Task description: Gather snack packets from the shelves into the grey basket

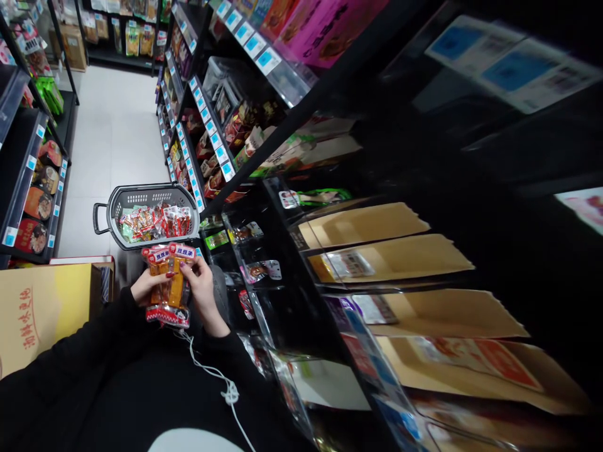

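Two clear-and-red snack packets with orange-brown pieces inside are held side by side in front of my body. My left hand (pixel 145 287) is closed on the left packet (pixel 159 292), its thumb lying across the front. The right packet (pixel 178 287) is gripped by my right hand (pixel 201 282), thumb near its upper part. The packets overlap in the middle, and the fingers behind them are hidden. Just beyond stands a grey shopping basket (pixel 115 216) with its handle lowered to the left. Inside it lie several small red, white and green snack packets (pixel 176 221).
Shelves with price tags (pixel 217 147) line the right side, holding bagged snacks and cardboard trays (pixel 377 226). More shelving (pixel 23 182) stands at left, above a yellow-and-brown carton (pixel 56 301). A pale tiled aisle (pixel 110 125) runs ahead. A white cable (pixel 207 370) hangs over my clothing.
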{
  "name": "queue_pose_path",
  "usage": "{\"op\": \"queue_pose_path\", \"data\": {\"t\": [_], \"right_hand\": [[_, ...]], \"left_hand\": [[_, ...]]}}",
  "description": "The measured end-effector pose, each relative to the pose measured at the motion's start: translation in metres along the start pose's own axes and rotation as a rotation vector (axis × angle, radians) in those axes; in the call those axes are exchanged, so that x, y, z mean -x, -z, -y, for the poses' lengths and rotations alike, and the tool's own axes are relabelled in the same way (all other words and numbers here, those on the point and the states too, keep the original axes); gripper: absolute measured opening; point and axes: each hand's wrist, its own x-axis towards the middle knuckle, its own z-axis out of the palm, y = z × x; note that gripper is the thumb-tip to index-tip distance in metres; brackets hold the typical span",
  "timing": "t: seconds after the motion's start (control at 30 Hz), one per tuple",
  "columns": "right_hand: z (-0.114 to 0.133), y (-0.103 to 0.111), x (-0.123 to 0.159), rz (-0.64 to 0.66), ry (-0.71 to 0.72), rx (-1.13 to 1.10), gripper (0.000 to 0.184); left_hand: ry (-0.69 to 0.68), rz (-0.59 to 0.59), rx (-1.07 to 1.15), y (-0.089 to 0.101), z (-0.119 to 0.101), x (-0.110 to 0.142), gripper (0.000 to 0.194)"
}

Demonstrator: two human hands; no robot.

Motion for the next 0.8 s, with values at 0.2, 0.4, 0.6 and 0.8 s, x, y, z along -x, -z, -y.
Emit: {"op": "queue_pose_path", "data": {"t": [0.2, 0.4, 0.6, 0.8], "right_hand": [[0.008, 0.003, -0.011, -0.134, 0.009, -0.216, 0.031], [0.026, 0.027, -0.014, 0.034, -0.151, -0.538, 0.016], [0.027, 0.043, -0.002, 0.378, -0.062, -1.273, 0.027], [0.050, 0.038, -0.001, 0.305, -0.018, -1.064, 0.014]], "left_hand": [[0.033, 0.040, -0.022, -0.001, -0.003, 0.002, 0.038], [0.061, 0.076, 0.000, 0.002, -0.004, 0.001, 0.037], [0.068, 0.089, -0.005, 0.004, -0.003, 0.000, 0.035], [0.071, 0.088, -0.019, 0.004, -0.004, 0.000, 0.032]]}}
